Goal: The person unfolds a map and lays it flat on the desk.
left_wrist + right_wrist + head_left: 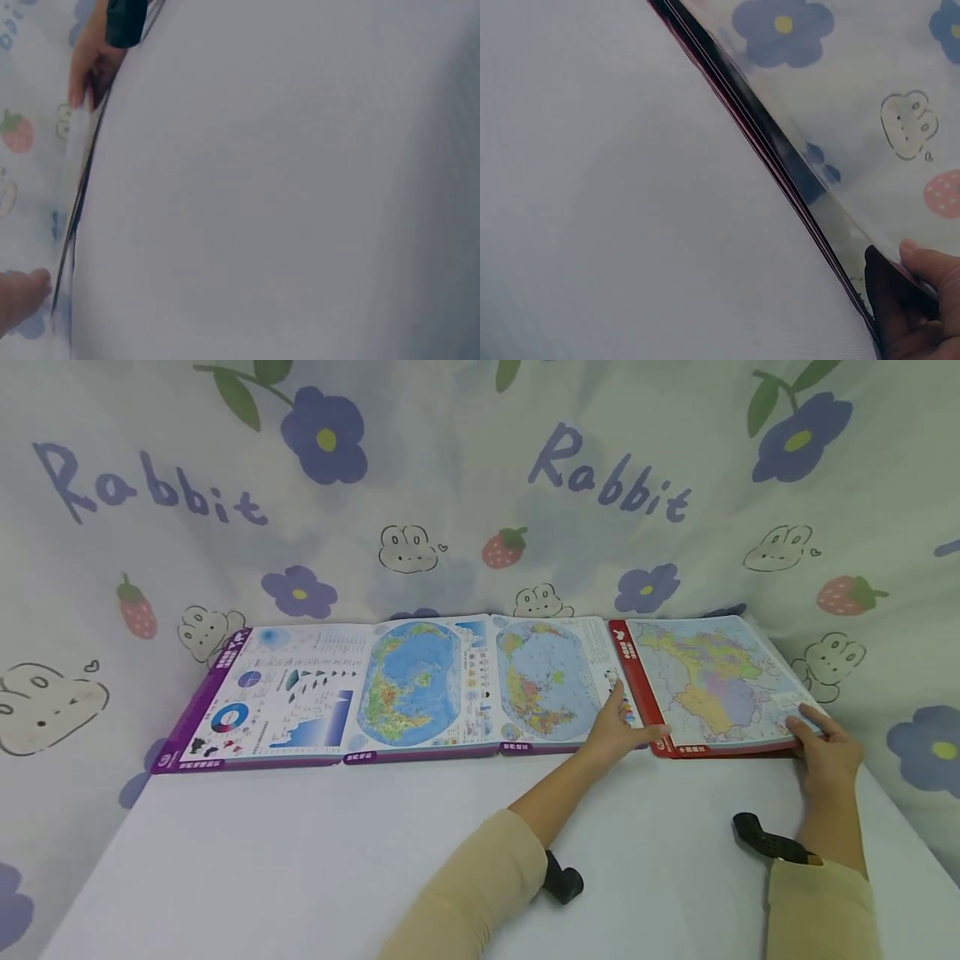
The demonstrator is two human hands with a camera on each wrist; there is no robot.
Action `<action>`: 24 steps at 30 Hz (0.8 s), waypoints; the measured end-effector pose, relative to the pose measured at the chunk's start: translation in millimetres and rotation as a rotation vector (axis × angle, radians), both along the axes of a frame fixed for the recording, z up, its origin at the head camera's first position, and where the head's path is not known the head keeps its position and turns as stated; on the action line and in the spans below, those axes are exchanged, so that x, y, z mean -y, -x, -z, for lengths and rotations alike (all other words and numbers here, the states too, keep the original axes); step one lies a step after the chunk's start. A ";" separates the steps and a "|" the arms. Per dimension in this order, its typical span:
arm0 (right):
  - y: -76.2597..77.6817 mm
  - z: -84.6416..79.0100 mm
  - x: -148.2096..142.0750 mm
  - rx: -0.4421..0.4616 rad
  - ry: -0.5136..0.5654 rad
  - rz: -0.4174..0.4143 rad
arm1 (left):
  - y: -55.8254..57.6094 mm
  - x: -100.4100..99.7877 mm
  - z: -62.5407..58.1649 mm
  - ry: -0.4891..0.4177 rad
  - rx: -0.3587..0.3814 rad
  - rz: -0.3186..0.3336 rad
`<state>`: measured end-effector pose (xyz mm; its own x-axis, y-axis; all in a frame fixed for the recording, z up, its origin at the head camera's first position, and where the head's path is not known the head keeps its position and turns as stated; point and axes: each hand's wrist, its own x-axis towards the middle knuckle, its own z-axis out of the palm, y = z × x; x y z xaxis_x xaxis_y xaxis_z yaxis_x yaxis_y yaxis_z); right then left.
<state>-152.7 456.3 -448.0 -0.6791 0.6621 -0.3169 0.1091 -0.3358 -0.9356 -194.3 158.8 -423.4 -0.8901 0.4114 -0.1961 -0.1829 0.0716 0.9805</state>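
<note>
A folding map with a red border (712, 681) lies at the right of the table, its panels stacked. My right hand (832, 756) pinches its near right corner between thumb and fingers. In the right wrist view that hand (934, 307) lifts the top sheet's edge away from the layers beneath. My left hand (617, 731) spreads over the seam, thumb across the red map's near left corner and fingers on the world map. Beside it, a purple-bordered folding map (480, 681) lies unfolded, with a chart panel and two world maps facing up.
The white table (360, 860) extends in front of the maps. A curtain (450, 460) printed with flowers, rabbits and strawberries hangs close behind and on both sides. A black wrist camera mount (772, 842) sits by the right forearm, another (564, 878) by the left sleeve.
</note>
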 end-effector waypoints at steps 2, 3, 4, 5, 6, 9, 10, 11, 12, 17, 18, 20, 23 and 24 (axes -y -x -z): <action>-0.6 -1.2 -1.4 -0.028 0.026 0.007 | -3.3 -6.7 -0.1 0.023 0.016 -0.012; -0.7 -1.6 -1.7 -0.038 0.038 0.007 | -5.0 -9.3 0.0 0.030 0.025 -0.021; -0.9 -1.9 -1.7 -0.047 0.049 0.005 | -6.8 -11.6 0.6 0.042 0.034 -0.029; -1.4 -2.4 -1.8 -0.056 0.067 0.000 | -8.4 -13.6 1.0 0.047 0.040 -0.033; -1.7 -2.8 -2.1 -0.060 0.084 -0.005 | -10.1 -15.3 1.6 0.044 0.043 -0.032; -3.7 -3.9 -3.9 -0.118 0.179 -0.030 | -13.9 -19.9 3.4 -0.024 0.046 -0.028; -4.9 -4.6 -4.4 -0.141 0.219 -0.040 | -14.8 -20.9 3.7 -0.042 0.054 -0.026; -6.1 -5.4 -4.9 -0.155 0.253 -0.047 | -15.4 -21.9 4.0 -0.064 0.068 -0.024; -7.2 -5.6 -5.4 -0.169 0.282 -0.053 | -15.6 -23.1 4.3 -0.087 0.087 -0.031; -8.3 -4.1 -6.7 -0.185 0.337 -0.060 | -10.4 -26.7 6.6 -0.231 0.280 -0.135; -8.6 -3.6 -7.2 -0.189 0.341 -0.064 | -9.1 -27.2 6.7 -0.267 0.309 -0.154; -9.8 -3.3 -9.4 -0.200 0.343 -0.090 | -7.1 -27.2 6.3 -0.310 0.339 -0.174; -12.8 -4.1 -14.6 -0.191 0.325 -0.165 | -4.7 -26.3 4.5 -0.310 0.333 -0.174; -13.8 -4.8 -16.6 -0.186 0.311 -0.191 | -4.0 -25.6 3.7 -0.306 0.330 -0.168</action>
<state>-138.9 472.8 -443.2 -0.8453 0.4103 -0.3422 0.0354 -0.5960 -0.8022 -190.3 184.4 -427.2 -0.8595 0.3504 -0.3722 -0.4727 -0.2679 0.8395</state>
